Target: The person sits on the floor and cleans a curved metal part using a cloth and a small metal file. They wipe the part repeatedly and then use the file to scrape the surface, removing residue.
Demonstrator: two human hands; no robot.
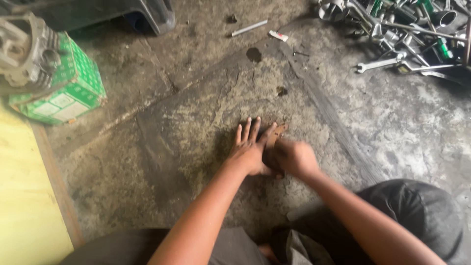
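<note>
Rust-brown and flat, a small thin piece point(277, 133) lies on the grey concrete floor point(196, 127) near the middle of the view, on a darker worn patch. The left hand point(249, 147) presses down beside it with fingers spread flat and straight, its edge touching the piece. The right hand point(293, 158) is curled into a closed grip just beside it, over the near end of the piece; what it grips, and whether it holds a tool, is hidden by the knuckles. Most of the piece is covered by both hands, so its full shape cannot be made out.

Well apart, toward the far right corner, a heap of wrenches and sockets point(407, 34) lies piled on the floor. At the far left a green and white box point(66, 91) carries a grey metal engine part point(24, 51), cut off by the frame. A yellow board point(22, 196) runs along the left edge. A small white tube point(278, 36) and a thin metal rod point(249, 28) lie near the far edge.
</note>
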